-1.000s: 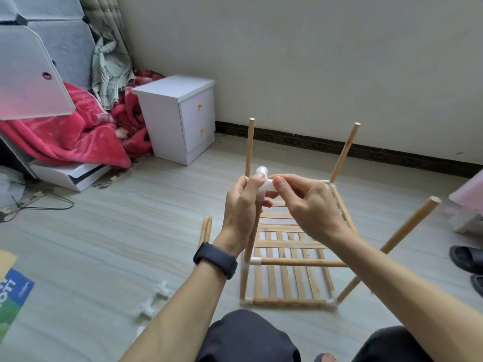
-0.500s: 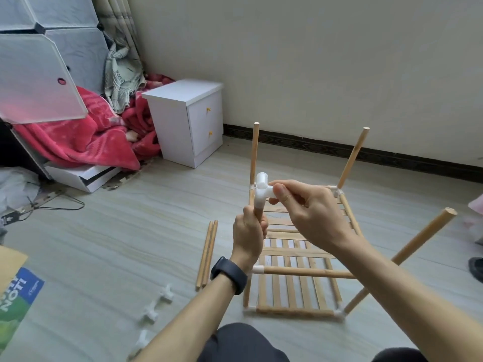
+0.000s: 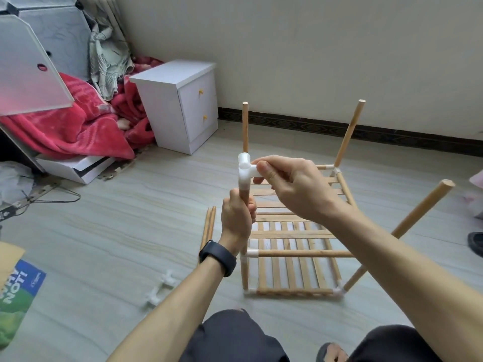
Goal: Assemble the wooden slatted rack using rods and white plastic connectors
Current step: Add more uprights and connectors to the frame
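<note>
Pale grey wood-grain floor (image 3: 104,218), smooth cream wall (image 3: 313,48) with dark patterned skirting. Wooden slatted rack (image 3: 290,233) sits on the floor in front of the person's knees: thin flat light-wood slats, round dowel frame, white plastic corner joints.

Four round rods stand up from the rack corners. Far-left rod (image 3: 245,126) is near vertical, far-right rod (image 3: 349,131) leans outward, near-right rod (image 3: 407,223) leans far out to the right, and all three have bare flat-cut tops. Near-left rod (image 3: 244,273) is upright and carries a white plastic connector (image 3: 244,171) on its top: glossy, tubular, with open round sockets facing up and sideways.

Left hand (image 3: 236,218) is clenched round the near-left rod just under the connector, with a matte black watch band (image 3: 218,257) on the wrist. Right hand (image 3: 295,184) pinches the connector's side socket between thumb and fingers, above the rack's slats. A horizontal rod (image 3: 300,254) runs from a white joint partway up the near-left rod toward the rack's right side.

Left of the rack: two loose rods (image 3: 209,226) lie side by side on the floor, with small white spare connectors (image 3: 162,286), blurred, nearer the person. Farther left of the rack: boxy white two-drawer cabinet (image 3: 177,108) and a crumpled fuzzy red blanket (image 3: 78,126).
</note>
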